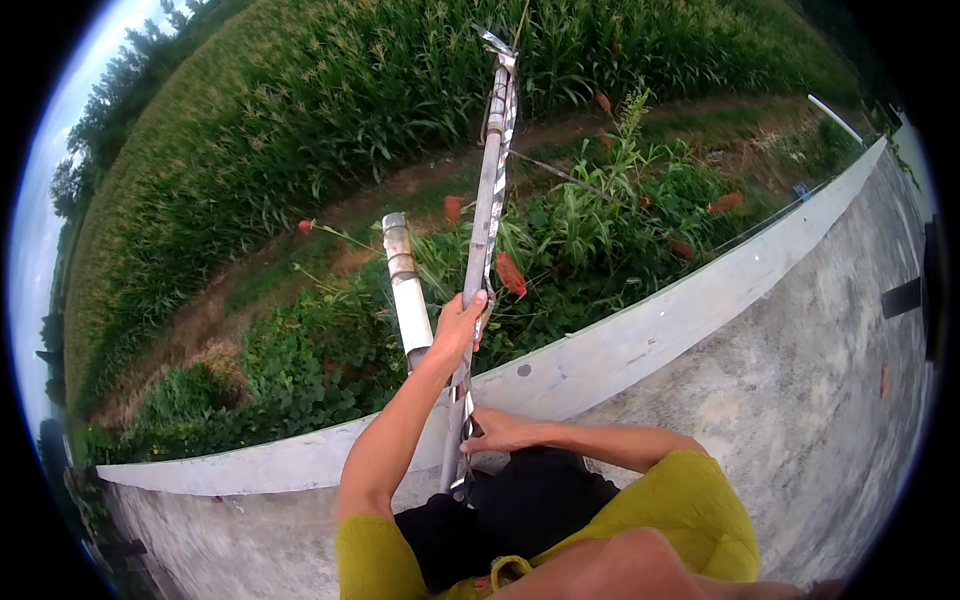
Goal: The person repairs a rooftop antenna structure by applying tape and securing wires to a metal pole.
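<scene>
Long, straight, pale grey pole [484, 200] slants from close to the person's knees, over the low, white-topped concrete parapet [620, 340], out toward the tall green corn [330, 110]. Left hand [460, 328] is clamped around the pole partway up its length, arm stretched forward. Right hand [500, 430] sits lower, near the bottom end, fingers curled in against the pole and the shiny, silver-and-dark patterned strip [500, 185] beside it; whether they pinch strip, pole or both, cannot tell. Hands well apart from each other.

On handling (a judgement, the pole being long and its far end out past the wall): upper grip best kept firm and steady, since a small turn of the wrist would swing the tip widely. Lower fingers do well to work lightly, keeping the strip flat and free of twists along the pole. Elbows loose, weight kept back from the parapet edge.

Look of the pole: dull grey, scuffed, with darker brownish bands around the upper part. Strip runs close along its right side, glinting in places; at the top it bends off in a loose, pale flap. Bottom end lies beside the black trousers [550, 495]; whether it touches the floor, unclear. White, brown-stained pipe [410, 305] stands just left of the pole.
</scene>
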`<state>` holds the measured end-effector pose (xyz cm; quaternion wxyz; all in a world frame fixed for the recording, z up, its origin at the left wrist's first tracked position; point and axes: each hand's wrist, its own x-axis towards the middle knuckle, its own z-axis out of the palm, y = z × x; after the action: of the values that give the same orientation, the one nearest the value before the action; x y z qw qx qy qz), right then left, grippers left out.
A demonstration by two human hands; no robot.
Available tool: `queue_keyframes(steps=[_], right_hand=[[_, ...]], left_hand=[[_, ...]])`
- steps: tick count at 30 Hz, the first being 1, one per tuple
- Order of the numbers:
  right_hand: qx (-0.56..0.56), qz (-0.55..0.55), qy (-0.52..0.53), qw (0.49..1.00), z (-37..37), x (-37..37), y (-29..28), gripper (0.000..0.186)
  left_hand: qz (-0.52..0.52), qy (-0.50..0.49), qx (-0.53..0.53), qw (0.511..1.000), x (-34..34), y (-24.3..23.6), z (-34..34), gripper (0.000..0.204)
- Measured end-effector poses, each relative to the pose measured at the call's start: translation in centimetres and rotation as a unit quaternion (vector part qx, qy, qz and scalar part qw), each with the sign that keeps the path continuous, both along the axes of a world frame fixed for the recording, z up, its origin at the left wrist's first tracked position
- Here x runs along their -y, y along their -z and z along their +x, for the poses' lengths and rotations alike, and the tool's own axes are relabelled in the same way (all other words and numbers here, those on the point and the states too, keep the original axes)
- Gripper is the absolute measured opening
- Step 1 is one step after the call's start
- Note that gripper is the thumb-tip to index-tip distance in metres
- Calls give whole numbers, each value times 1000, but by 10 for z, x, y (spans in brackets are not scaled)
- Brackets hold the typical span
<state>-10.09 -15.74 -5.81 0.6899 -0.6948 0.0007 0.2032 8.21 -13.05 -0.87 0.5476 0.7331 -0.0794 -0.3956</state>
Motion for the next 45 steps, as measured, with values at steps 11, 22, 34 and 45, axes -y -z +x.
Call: queue_keyframes(steps=[11,22,34,45], right_hand=[[118,-304,386,863,205,261,-59,54],[122,-236,424,866,229,269,-26,28],[75,-260,597,755,193,347,-39,24],[64,-422,478,768,207,314,-69,33]], left_hand=[[-24,-44,-113,992,-22,6,-39,52],[54,-89,-84,991,-23,-4,-37,47],[52,-112,-45,991,-106,-24,-40,46],[299,-146,160,929,-260,-70,-121,52]])
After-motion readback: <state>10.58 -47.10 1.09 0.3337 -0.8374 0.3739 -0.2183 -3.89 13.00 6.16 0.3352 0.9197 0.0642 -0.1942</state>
